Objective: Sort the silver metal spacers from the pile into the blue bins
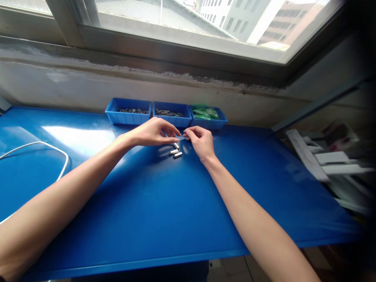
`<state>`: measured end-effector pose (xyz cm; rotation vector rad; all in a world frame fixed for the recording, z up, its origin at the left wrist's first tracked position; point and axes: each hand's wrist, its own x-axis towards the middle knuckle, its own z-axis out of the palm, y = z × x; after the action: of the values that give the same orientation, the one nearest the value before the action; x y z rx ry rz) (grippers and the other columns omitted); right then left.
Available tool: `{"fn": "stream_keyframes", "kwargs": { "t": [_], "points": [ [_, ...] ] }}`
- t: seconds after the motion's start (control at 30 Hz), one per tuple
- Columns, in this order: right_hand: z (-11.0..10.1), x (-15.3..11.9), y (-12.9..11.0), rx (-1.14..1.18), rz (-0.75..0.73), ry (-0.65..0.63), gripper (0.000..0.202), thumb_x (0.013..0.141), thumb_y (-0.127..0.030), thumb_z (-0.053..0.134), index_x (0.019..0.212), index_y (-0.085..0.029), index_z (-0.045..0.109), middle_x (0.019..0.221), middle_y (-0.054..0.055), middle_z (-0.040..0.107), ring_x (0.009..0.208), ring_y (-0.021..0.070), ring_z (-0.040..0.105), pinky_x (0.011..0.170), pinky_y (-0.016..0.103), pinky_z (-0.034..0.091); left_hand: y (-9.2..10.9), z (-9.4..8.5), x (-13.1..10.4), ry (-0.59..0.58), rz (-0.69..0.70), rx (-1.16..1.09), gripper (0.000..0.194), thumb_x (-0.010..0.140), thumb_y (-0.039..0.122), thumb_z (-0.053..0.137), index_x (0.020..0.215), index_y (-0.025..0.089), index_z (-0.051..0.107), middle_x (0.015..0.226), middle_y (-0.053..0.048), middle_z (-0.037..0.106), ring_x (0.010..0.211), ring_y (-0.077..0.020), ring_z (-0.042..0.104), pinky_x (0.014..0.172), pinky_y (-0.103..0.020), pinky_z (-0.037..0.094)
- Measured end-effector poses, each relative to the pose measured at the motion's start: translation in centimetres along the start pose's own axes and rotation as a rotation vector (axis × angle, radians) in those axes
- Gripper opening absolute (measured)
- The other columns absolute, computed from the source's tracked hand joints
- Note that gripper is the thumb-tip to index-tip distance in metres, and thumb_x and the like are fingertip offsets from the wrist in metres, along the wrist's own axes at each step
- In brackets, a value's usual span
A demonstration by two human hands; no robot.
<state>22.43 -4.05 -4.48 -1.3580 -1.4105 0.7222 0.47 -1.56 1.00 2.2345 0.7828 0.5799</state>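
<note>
Three small silvery metal pieces (pixel 178 155), short and bar-shaped like hex standoffs, lie close together on the blue tabletop (pixel 164 203). Just above and left of them hovers my left hand (pixel 155 131), its thumb and fingers apart with nothing visible between them. My right hand (pixel 202 141) is to their right, thumb and fingertips pinched together. Whatever that pinch holds is too small to make out. The fingertips of both hands nearly meet over a faint pale patch that I cannot identify.
Along the wall stand a blue bin of small metal parts (pixel 129 117), a blue bin of metal bars (pixel 172 120) and a blue bin with green plastic bags (pixel 208 122). A white cable (pixel 63 154) curves across the left. White pieces (pixel 335 158) sit at the right edge.
</note>
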Motion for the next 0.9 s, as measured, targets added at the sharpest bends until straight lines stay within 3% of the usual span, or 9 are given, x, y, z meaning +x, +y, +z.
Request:
{"fn": "stream_keyframes", "kwargs": {
  "t": [0.13, 0.27, 0.4, 0.53, 0.73, 0.9],
  "points": [
    [0.0, -0.1, -0.2, 0.02, 0.002, -0.006, 0.021, 0.081, -0.039, 0.067, 0.079, -0.02, 0.074, 0.078, 0.005, 0.077, 0.076, 0.0209, 0.072, 0.076, 0.032, 0.056, 0.3, 0.8, -0.1, -0.156, 0.121, 0.112, 0.059, 0.07, 0.052, 0.087, 0.119, 0.022, 0.077, 0.117, -0.01, 0.072, 0.099, -0.0208, 0.069, 0.086, -0.024, 0.052],
    [0.1, -0.1, -0.2, 0.033, 0.002, -0.005, 0.021, 0.081, -0.039, 0.068, 0.079, -0.019, 0.075, 0.077, 0.005, 0.076, 0.075, 0.0202, 0.072, 0.075, 0.032, 0.055, 0.0, 1.4, 0.1, -0.192, 0.132, 0.161, 0.056, 0.07, 0.049, 0.088, 0.118, 0.023, 0.078, 0.115, -0.009, 0.068, 0.095, -0.0193, 0.067, 0.082, -0.023, 0.051],
    [0.1, 0.0, 0.0, 0.03, 0.002, -0.01, 0.021, 0.081, -0.039, 0.067, 0.079, -0.02, 0.075, 0.079, 0.005, 0.077, 0.077, 0.0207, 0.072, 0.075, 0.032, 0.056, -0.6, 1.4, 0.2, -0.167, 0.105, 0.183, 0.035, 0.08, 0.034, 0.081, 0.112, 0.02, 0.08, 0.102, -0.008, 0.069, 0.073, -0.0128, 0.065, 0.069, -0.021, 0.051],
    [0.1, 0.0, 0.3, 0.022, -0.006, -0.022, 0.021, 0.082, -0.039, 0.067, 0.08, -0.02, 0.075, 0.08, 0.005, 0.077, 0.078, 0.0209, 0.073, 0.076, 0.032, 0.056, -0.8, 1.2, 0.3, -0.115, 0.086, 0.163, 0.023, 0.081, 0.026, 0.077, 0.102, 0.017, 0.081, 0.092, -0.008, 0.071, 0.068, -0.0122, 0.066, 0.065, -0.02, 0.05],
    [0.0, -0.2, -0.1, -0.035, -0.024, -0.012, 0.023, 0.083, -0.041, 0.067, 0.08, -0.02, 0.075, 0.079, 0.005, 0.077, 0.075, 0.0214, 0.072, 0.074, 0.033, 0.054, -0.8, 1.1, 0.3, -0.111, 0.083, 0.179, 0.022, 0.082, 0.023, 0.074, 0.102, 0.015, 0.08, 0.086, -0.007, 0.073, 0.071, -0.0139, 0.068, 0.066, -0.02, 0.052],
    [0.1, -0.4, -0.5, -0.072, -0.046, -0.011, 0.022, 0.084, -0.039, 0.067, 0.079, -0.02, 0.075, 0.077, 0.004, 0.077, 0.073, 0.0215, 0.071, 0.072, 0.033, 0.053, -0.7, 0.6, 0.1, -0.093, 0.06, 0.114, 0.036, 0.081, 0.018, 0.07, 0.116, 0.015, 0.076, 0.109, -0.011, 0.071, 0.073, -0.0122, 0.07, 0.066, -0.02, 0.056]
  ]
}}
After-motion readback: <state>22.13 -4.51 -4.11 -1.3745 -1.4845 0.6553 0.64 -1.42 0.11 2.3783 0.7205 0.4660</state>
